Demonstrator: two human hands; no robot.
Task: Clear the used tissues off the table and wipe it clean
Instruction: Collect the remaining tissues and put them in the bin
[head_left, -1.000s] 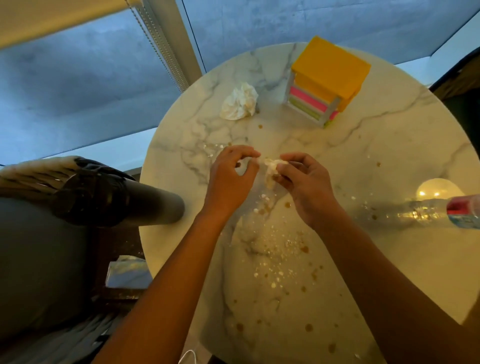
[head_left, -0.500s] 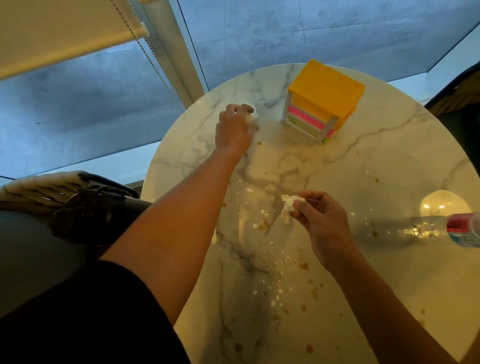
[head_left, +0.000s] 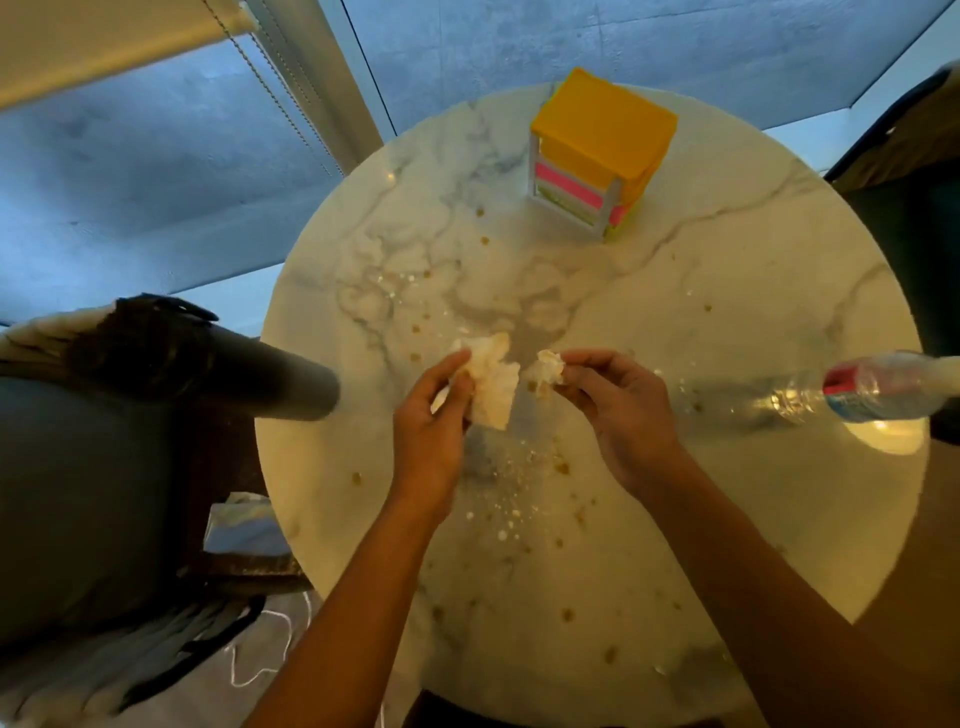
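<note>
Over the middle of the round white marble table (head_left: 727, 312), my left hand (head_left: 431, 431) holds a large crumpled white tissue (head_left: 491, 379) between thumb and fingers. Just to its right, my right hand (head_left: 618, 400) pinches a small wad of tissue (head_left: 549, 368) at its fingertips. The two tissues are close together but apart. Brown spots and white crumbs (head_left: 519, 467) are scattered over the tabletop, most thickly below my hands.
A yellow box with pink and green layers (head_left: 602, 150) stands at the table's far side. A clear plastic bottle (head_left: 878, 387) lies at the right edge. A grey chair with dark cloth (head_left: 156, 395) sits left; a tissue pack (head_left: 244, 525) lies below it.
My left hand reached to the far side, picked up the large crumpled tissue there and brought it back beside my right hand, which kept its small wad.
</note>
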